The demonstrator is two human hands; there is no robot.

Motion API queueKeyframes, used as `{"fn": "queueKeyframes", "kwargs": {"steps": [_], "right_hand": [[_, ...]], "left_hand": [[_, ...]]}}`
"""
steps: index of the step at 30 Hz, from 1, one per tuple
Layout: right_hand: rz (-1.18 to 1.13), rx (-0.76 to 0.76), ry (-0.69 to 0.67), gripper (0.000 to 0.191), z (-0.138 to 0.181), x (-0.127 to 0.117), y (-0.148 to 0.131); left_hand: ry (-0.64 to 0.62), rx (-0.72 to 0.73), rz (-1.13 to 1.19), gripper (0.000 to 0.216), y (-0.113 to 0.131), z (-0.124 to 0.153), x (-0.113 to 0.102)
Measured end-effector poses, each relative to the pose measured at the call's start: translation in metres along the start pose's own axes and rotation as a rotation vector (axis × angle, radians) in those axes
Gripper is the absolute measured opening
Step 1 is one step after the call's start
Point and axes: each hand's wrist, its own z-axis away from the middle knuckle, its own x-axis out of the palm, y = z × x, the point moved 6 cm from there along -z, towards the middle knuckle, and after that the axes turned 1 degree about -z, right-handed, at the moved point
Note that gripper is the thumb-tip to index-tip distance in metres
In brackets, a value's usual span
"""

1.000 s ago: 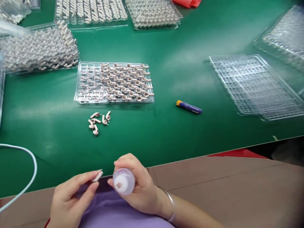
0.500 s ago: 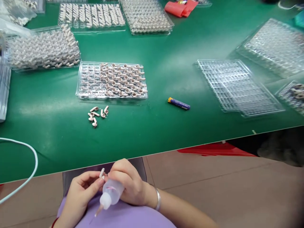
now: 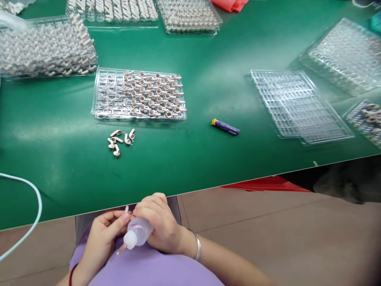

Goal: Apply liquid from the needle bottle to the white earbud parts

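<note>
My left hand (image 3: pixel 101 234) pinches a small white earbud shell (image 3: pixel 127 209) between thumb and fingers, just below the table edge. My right hand (image 3: pixel 163 222) is wrapped round a translucent squeeze bottle (image 3: pixel 140 230), whose white cap and thin needle tip point down and to the left. The right fingertips meet the left ones near the shell; whether they also grip something small there is hidden. Beyond my hands, several loose earbud shells (image 3: pixel 116 151) lie in a small cluster on the green table (image 3: pixel 178 159). Behind them is a clear tray (image 3: pixel 102 116), its right part filled with similar shells.
Filled trays (image 3: pixel 47 51) stand at the back left, and another tray (image 3: pixel 190 20) at the back middle. A blue tube with a yellow end (image 3: pixel 226 127) lies right of centre. Clear trays (image 3: pixel 300 107) are stacked at the right. A white cable (image 3: pixel 37 198) curves at the left edge.
The view has shifted slightly, so the table things sit a little higher. My hands stay together, with the shell tilted more upright and the bottle still in my right hand.
</note>
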Motion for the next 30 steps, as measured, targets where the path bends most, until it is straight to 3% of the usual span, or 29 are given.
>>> {"fn": "queueKeyframes", "kwargs": {"steps": [16, 23, 30], "right_hand": [[-0.112, 0.032, -0.053, 0.021, -0.001, -0.001, 0.006], [-0.093, 0.023, -0.078, 0.021, -0.003, -0.003, 0.005], [-0.079, 0.02, -0.08, 0.019, -0.005, -0.004, 0.004]], "left_hand": [[-0.02, 0.024, -0.078, 0.047, -0.012, -0.011, -0.006], [-0.093, 0.051, -0.124, 0.041, -0.018, -0.014, -0.009], [-0.083, 0.048, -0.117, 0.037, -0.022, -0.017, -0.013]]}}
